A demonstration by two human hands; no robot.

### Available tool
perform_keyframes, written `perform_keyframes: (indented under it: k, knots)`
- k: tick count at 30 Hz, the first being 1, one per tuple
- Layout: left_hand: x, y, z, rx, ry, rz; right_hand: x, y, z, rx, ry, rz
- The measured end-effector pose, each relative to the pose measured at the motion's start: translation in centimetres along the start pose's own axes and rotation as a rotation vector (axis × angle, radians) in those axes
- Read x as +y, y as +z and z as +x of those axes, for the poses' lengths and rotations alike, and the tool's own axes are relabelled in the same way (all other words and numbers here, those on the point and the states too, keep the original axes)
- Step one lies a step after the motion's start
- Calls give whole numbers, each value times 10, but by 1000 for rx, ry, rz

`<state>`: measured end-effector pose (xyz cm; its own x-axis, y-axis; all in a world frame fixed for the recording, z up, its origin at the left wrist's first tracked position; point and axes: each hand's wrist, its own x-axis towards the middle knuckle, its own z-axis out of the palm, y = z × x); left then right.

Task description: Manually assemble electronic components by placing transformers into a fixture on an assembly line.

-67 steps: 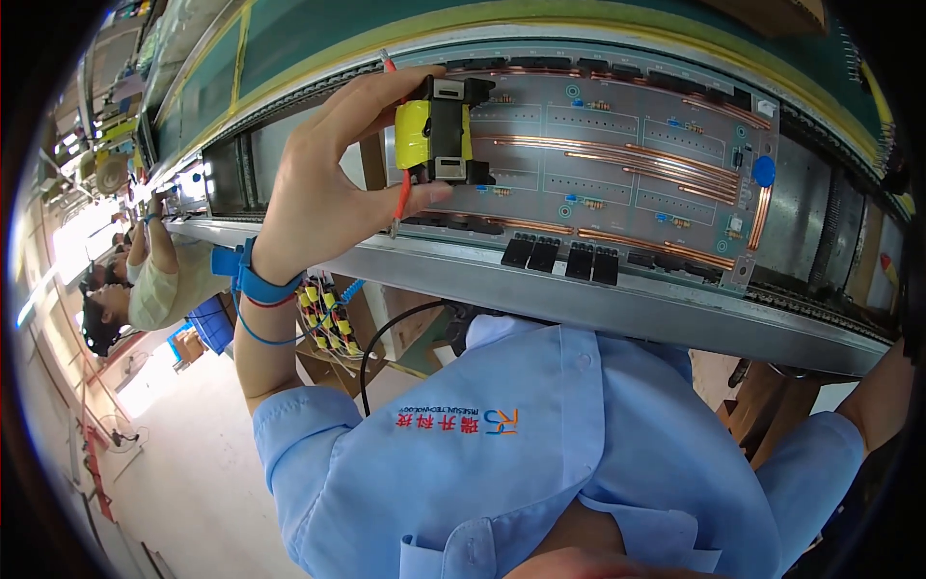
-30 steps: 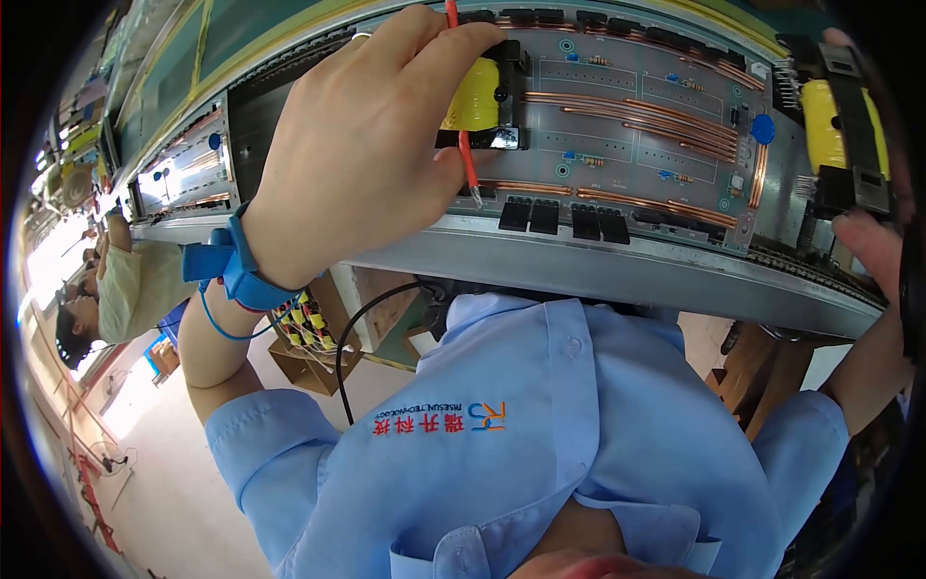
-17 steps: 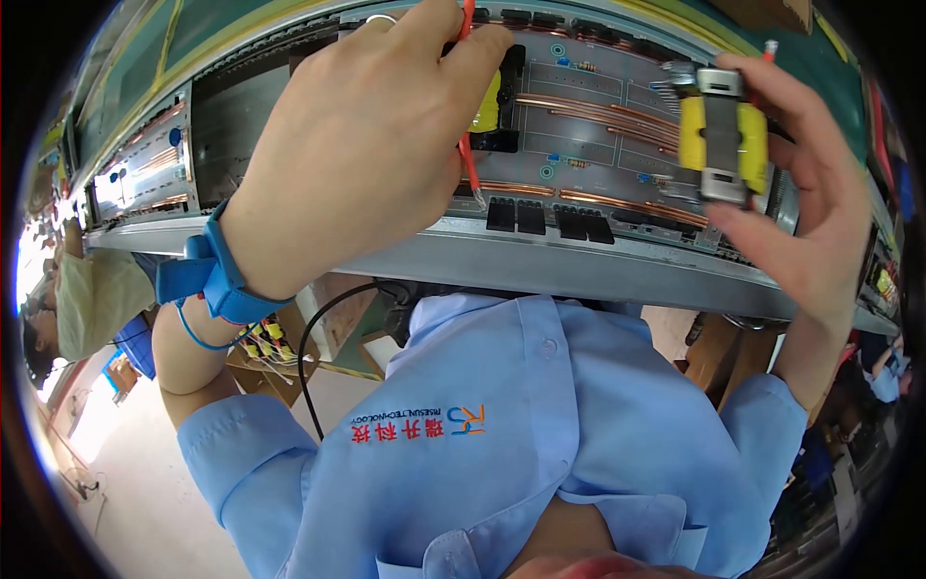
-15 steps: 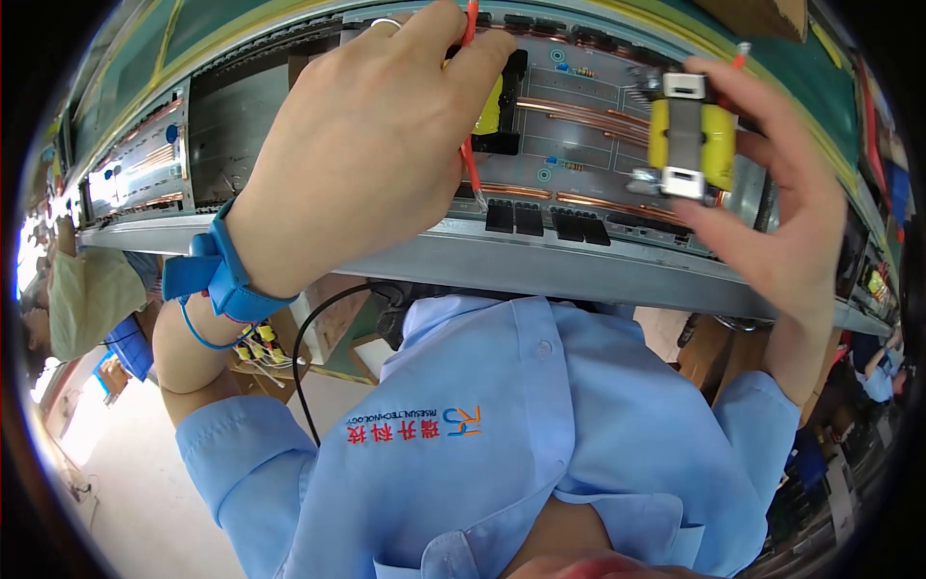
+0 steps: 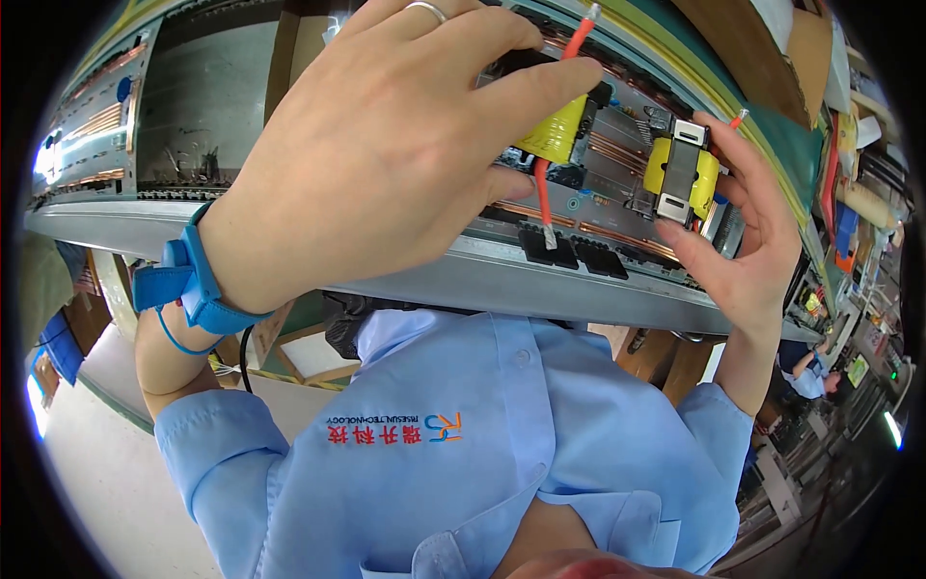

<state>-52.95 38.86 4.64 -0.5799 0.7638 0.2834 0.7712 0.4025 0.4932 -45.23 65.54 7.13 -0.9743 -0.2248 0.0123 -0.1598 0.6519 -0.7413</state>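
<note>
My left hand [image 5: 386, 145], wearing a ring and a blue wrist strap, is closed round a transformer with yellow windings [image 5: 555, 135] and a black frame. One red lead [image 5: 579, 39] rises from its far side and another red lead with a bare tinned end [image 5: 545, 198] points towards me. My palm and fingers hide the left part of it. At the right, my right hand [image 5: 748, 227] pinches a second yellow transformer [image 5: 681, 172] by its ends, between thumb and fingers. A grey band runs over its middle, with a white-silver piece at either end. Both are over a grey circuit board [image 5: 617, 121].
Copper strips and black blocks [image 5: 600, 259] line the board. A grey metal rail [image 5: 502, 270] runs along its near edge. Another circuit board [image 5: 96, 106] lies at the far left. A cardboard box [image 5: 743, 58] stands at the back right. Another person [image 5: 808, 372] shows at the right edge.
The view has turned. The left-hand transformer has moved right over the board and appears larger. The right-hand transformer appears smaller, closer to the board, and tilts slightly.
</note>
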Motion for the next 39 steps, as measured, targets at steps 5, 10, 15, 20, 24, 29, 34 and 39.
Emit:
perform_keyframes:
  k: [5,10,15,20,24,29,34,39]
  knots:
    - [-9,4,-16,34,-42,-29,-2,1,4,-15,12,-59]
    - [-20,11,-29,62,-90,-50,-5,1,8,-51,23,-83]
    - [-37,20,-45,94,-147,-75,-1,-4,2,-57,67,-33]
    - [-39,22,-57,116,-183,-98,-2,-3,3,-51,104,-10]
    - [-36,28,-57,120,-198,-108,-3,-1,4,-69,62,-36]
    - [-23,30,-54,119,-208,-114,-6,2,4,-43,62,-40]
    - [-41,28,-69,106,-187,-117,-33,11,21,-154,85,-431]
    - [-26,18,-62,85,-143,-115,-39,17,32,-165,8,-537]
